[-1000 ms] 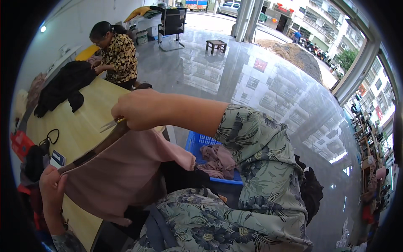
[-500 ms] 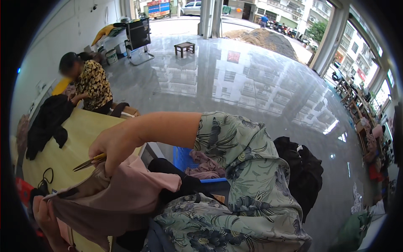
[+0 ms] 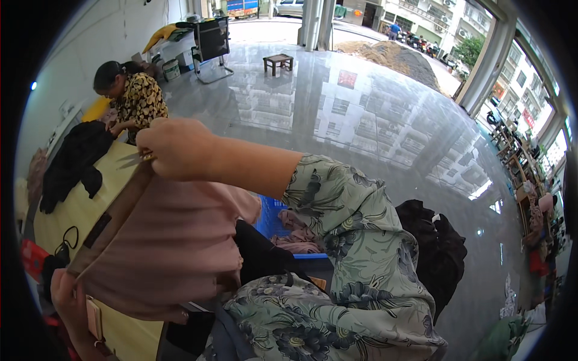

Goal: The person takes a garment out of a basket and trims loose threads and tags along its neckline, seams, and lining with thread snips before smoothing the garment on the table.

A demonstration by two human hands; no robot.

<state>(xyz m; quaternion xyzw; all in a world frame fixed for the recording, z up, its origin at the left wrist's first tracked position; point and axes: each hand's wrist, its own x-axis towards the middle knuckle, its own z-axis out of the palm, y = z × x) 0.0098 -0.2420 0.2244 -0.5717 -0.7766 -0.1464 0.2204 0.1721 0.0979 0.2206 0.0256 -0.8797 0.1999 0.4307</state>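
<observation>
A dusty-pink garment (image 3: 168, 234) hangs stretched between my two hands over my lap. A small dark label (image 3: 97, 230) shows on the band along its upper edge. My left hand (image 3: 67, 295) is closed on the band's lower left end. Higher up, my right hand (image 3: 180, 147) grips the other end and also holds small scissors (image 3: 133, 159). Their blades point left, out past the fingers, and are slightly apart. Part of the right fingers' grip is hidden behind the hand.
At my left is a pale yellow table (image 3: 57, 237) with a dark garment (image 3: 75, 159) on it. A co-worker (image 3: 138, 99) sits at its far end. Beyond my right arm, a blue basket (image 3: 271, 219) holds pink cloth. Black cloth (image 3: 430, 253) is heaped at my right.
My right hand has risen with the scissors, pulling the garment's band taut and spreading the cloth. The scissor blades look wider apart. The co-worker's head has bent lower.
</observation>
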